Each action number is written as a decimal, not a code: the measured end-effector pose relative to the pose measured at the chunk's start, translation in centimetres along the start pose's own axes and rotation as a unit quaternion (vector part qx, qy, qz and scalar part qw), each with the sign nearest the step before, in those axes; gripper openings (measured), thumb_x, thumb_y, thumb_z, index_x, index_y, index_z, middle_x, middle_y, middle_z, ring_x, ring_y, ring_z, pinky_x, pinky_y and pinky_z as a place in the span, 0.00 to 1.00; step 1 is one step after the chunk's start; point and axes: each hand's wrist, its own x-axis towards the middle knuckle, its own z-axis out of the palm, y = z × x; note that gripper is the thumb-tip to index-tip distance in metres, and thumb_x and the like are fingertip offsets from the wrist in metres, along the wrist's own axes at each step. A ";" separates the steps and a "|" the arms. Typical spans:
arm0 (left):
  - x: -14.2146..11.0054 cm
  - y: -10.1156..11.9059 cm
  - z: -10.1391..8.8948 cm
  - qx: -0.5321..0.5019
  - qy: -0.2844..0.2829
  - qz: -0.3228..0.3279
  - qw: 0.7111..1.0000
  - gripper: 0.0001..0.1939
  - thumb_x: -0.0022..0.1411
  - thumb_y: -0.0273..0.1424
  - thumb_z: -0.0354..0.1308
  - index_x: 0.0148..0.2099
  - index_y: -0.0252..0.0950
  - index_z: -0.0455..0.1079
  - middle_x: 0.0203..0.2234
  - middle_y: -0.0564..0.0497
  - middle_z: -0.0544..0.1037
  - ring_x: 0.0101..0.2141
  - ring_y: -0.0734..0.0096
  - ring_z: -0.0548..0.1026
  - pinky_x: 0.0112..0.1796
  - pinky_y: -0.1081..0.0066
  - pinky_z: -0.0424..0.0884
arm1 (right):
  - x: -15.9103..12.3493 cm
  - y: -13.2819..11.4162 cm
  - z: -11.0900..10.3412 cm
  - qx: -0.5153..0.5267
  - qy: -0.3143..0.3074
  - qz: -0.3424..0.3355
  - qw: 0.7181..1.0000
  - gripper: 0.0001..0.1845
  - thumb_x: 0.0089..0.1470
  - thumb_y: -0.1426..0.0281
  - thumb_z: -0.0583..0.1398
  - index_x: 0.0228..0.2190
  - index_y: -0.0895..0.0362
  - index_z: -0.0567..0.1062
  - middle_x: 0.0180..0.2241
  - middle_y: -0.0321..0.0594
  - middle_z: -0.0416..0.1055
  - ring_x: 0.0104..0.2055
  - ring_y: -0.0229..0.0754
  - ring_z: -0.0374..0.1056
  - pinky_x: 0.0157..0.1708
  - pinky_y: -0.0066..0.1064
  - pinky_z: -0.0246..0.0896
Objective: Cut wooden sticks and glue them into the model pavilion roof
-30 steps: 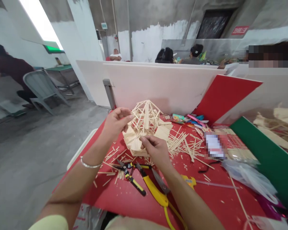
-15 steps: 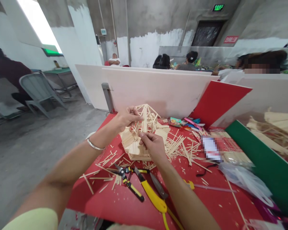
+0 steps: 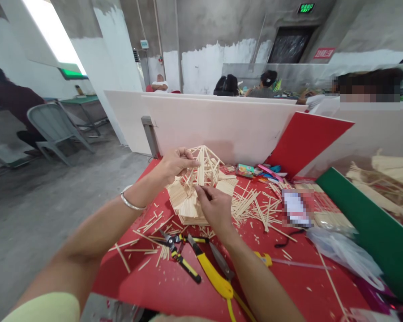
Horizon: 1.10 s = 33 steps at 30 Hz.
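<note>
On one table (image 3: 154,285): one stick model (image 3: 202,173). At its roof, left hand (image 3: 177,163), right hand (image 3: 216,205) just below, fingers curled; cannot tell whether either grips anything. Nearer than model: one pruner (image 3: 187,265), one yellow tool (image 3: 215,278).

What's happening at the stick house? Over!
Left fingers high, right fingers low, both at stick house. It's upright. Loose sticks, cutters close by; seemingly not blocking.

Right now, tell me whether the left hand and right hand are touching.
Apart: the head view shows part of the stick model in the gap between left hand and right hand.
</note>
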 end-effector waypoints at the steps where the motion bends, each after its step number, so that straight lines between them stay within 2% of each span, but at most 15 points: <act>1: 0.1 0.0 0.0 0.002 -0.002 0.001 1.000 0.21 0.39 0.27 0.75 0.27 0.35 0.62 0.13 0.62 0.66 0.10 0.88 0.56 0.13 0.76 0.44 | 0.0 0.1 0.0 -0.023 0.007 -0.018 1.000 0.19 0.62 0.57 0.55 0.31 0.55 0.80 0.28 0.38 0.78 0.28 0.36 0.70 0.29 0.26 0.57; 7: 0.4 -0.2 -0.2 0.011 -0.019 0.010 1.000 0.20 0.42 0.28 0.74 0.26 0.36 0.62 0.11 0.63 0.62 0.10 0.87 0.55 0.13 0.76 0.44 | -0.2 0.7 0.4 -0.121 0.049 -0.095 0.987 0.18 0.64 0.60 0.55 0.31 0.56 0.80 0.27 0.39 0.78 0.28 0.35 0.72 0.31 0.25 0.56; 10: 0.5 -0.2 -0.3 0.008 -0.019 0.009 1.000 0.20 0.42 0.28 0.74 0.27 0.36 0.62 0.11 0.63 0.62 0.09 0.87 0.55 0.12 0.76 0.43 | -0.3 0.9 0.4 -0.135 0.047 -0.112 0.983 0.17 0.65 0.60 0.55 0.33 0.56 0.80 0.30 0.40 0.79 0.31 0.36 0.73 0.32 0.25 0.57; 13: 0.6 -0.3 -0.3 0.009 -0.022 0.010 1.000 0.20 0.43 0.28 0.74 0.27 0.36 0.63 0.11 0.63 0.63 0.09 0.87 0.55 0.12 0.75 0.43 | -0.3 1.0 0.3 -0.145 0.041 -0.115 0.982 0.17 0.65 0.60 0.54 0.35 0.56 0.79 0.32 0.41 0.80 0.33 0.38 0.74 0.34 0.26 0.59; 21: 0.5 -0.2 -0.2 0.012 -0.026 0.001 1.000 0.18 0.44 0.26 0.73 0.27 0.36 0.63 0.11 0.62 0.64 0.09 0.87 0.54 0.12 0.76 0.44 | -0.3 1.2 0.2 -0.174 0.050 -0.124 0.976 0.15 0.65 0.61 0.55 0.35 0.55 0.79 0.32 0.41 0.80 0.32 0.38 0.74 0.31 0.28 0.56; 27: 0.5 -0.6 -0.6 0.026 -0.055 0.003 0.998 0.19 0.43 0.28 0.74 0.28 0.36 0.64 0.11 0.63 0.64 0.09 0.87 0.55 0.12 0.76 0.46 | -0.4 1.2 0.2 -0.180 0.056 -0.134 0.973 0.14 0.64 0.62 0.56 0.34 0.56 0.79 0.31 0.39 0.80 0.31 0.38 0.74 0.31 0.29 0.54; 33: 0.5 -0.6 -0.6 0.028 -0.050 0.009 0.998 0.20 0.41 0.29 0.75 0.28 0.35 0.65 0.11 0.62 0.64 0.10 0.87 0.55 0.12 0.77 0.45 | -0.4 1.3 0.2 -0.178 0.048 -0.130 0.974 0.15 0.64 0.62 0.55 0.34 0.55 0.79 0.31 0.40 0.79 0.31 0.38 0.73 0.31 0.29 0.55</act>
